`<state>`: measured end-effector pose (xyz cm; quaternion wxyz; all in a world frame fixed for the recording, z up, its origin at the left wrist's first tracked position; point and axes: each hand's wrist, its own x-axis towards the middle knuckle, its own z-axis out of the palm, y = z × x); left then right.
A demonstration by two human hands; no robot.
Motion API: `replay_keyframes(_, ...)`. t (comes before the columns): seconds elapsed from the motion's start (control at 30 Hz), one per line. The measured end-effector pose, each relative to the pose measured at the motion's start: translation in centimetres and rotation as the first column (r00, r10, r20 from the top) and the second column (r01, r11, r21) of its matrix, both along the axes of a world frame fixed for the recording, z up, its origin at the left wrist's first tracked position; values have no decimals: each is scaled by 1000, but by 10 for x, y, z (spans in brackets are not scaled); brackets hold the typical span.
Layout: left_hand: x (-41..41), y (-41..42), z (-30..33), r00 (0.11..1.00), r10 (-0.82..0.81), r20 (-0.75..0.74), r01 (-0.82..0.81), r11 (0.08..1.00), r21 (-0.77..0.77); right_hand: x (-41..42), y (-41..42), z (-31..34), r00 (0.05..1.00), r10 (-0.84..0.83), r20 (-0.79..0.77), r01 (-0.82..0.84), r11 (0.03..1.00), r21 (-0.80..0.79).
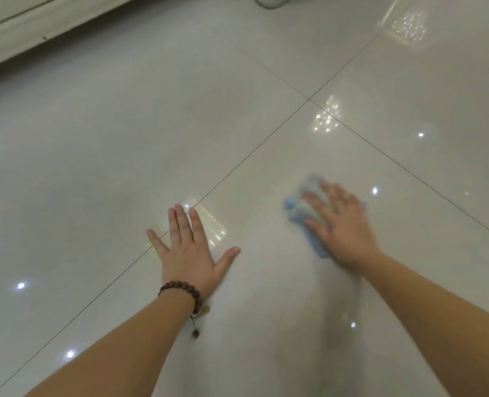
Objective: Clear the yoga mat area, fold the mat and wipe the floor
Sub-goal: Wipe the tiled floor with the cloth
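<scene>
Two bare forearms over glossy tiled floor [237, 124]; one cloth, two hands.
Left hand [187, 247], beaded bracelet [180, 293] at wrist, lies flat on a tile seam, fingers spread. Right hand [340, 224], motion-blurred, presses the blue cloth [300, 210] on the floor, fingers extended. White baseboard [37, 32] far left.

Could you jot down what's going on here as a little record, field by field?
Place: glossy pale tiled floor with dark grout lines
Left hand: flat on the floor, fingers spread, bracing
Right hand: pressing a blue cloth onto the floor, blurred
Wrist: brown bead bracelet on the left
Yoga mat: not in view
Stage: wiping the floor
</scene>
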<state>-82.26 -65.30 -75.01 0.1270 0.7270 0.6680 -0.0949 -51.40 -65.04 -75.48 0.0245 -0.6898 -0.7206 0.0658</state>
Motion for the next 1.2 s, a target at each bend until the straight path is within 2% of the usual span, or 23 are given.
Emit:
replay_keyframes(0.07, 4, 2, 2, 1000, -13, -1, 13, 1000, -20, 45, 15, 2, 937, -350, 10, 350, 936, -31)
replay_keyframes(0.13, 5, 5, 1, 1000, -17, 8, 17, 1000, -3, 50, 41, 12, 715, -699, -30, 695, 714, -78)
replay_keyframes(0.17, 5, 5, 1, 1000, -16, 7, 16, 1000, 4, 32, 56, 16, 616, -786, -51, 781, 618, -88)
replay_keyframes(0.2, 5, 4, 1, 1000, -15, 1, 15, 1000, -5, 4, 69, 17, 574, -817, -63, 812, 577, -91)
replay_keyframes(0.23, 5, 4, 2, 1000, -15, -3, 15, 1000, -11, -31, 80, 13, 617, -784, -73, 779, 621, -88)
replay_keyframes(0.27, 4, 4, 1, 1000, -13, 2, 13, 1000, -6, -72, 89, 5, 726, -683, -81, 681, 730, -60)
replay_keyframes(0.33, 4, 6, 1, 1000, 0, 28, 0, 1000, 2, -158, 95, -6, 935, -341, -93, 344, 939, 13)
replay_keyframes(0.37, 4, 6, 2, 999, 1, 34, -1, 1000, -4, -191, 95, -6, 985, -151, -86, 153, 988, 18)
replay_keyframes(0.43, 4, 6, 0, 1000, -1, 28, 1, 1000, 6, -211, 99, -1, 987, 132, -94, -134, 991, -16)
replay_keyframes(0.5, 5, 5, 1, 1000, -6, 17, 6, 1000, -2, -178, 105, -1, 965, 241, -100, -242, 970, 4)
replay_keyframes(0.57, 5, 5, 2, 1000, -9, 6, 9, 1000, -11, -116, 101, -4, 986, 143, -85, -139, 989, 45)
replay_keyframes(0.63, 6, 4, 3, 1000, -11, -22, 10, 999, -34, -36, 83, -6, 994, -112, -1, 111, 992, 56)
replay_keyframes(0.67, 6, 4, 3, 999, -12, -32, 11, 999, -38, 6, 70, -5, 968, -252, 25, 251, 967, 40)
replay_keyframes(0.7, 6, 3, 4, 999, -13, -37, 11, 999, -35, 43, 57, 0, 922, -386, 31, 386, 923, -7)
replay_keyframes(0.77, 7, 3, 4, 999, -16, -38, 15, 999, -29, 76, 40, 13, 780, -626, 6, 622, 774, -118)
replay_keyframes(0.83, 7, 3, 3, 999, -15, -38, 13, 1000, -28, 46, 38, 13, 655, -756, -22, 747, 651, -131)
replay_keyframes(0.87, 8, 3, 2, 999, -12, -36, 11, 1000, -25, 11, 37, 11, 672, -739, -45, 733, 672, -107)
replay_keyframes(0.9, 8, 2, 1, 999, -14, -37, 13, 1000, -19, -29, 32, 6, 758, -649, -74, 647, 761, -52)
replay_keyframes(0.97, 8, 1, 1, 999, -14, -37, 13, 1000, -5, -112, 14, 0, 957, -278, -85, 280, 960, 12)
replay_keyframes(1.0, 8, 1, 1, 999, -14, -44, 14, 1000, -5, -137, 2, 2, 992, -101, -81, 99, 995, -30)
replay_keyframes(1.07, 8, 3, 1, 997, -17, -71, 16, 1000, -13, -127, -13, 7, 995, 60, -84, -67, 994, -87)
replay_keyframes(1.13, 11, -1, 7, 996, -4, -84, 2, 1000, -29, -67, -35, 6, 993, -25, -112, 21, 999, -33)
replay_keyframes(1.2, 27, -19, 14, 999, -18, -50, 19, 1000, 18, 13, -75, 4, 963, -262, -65, 259, 965, -46)
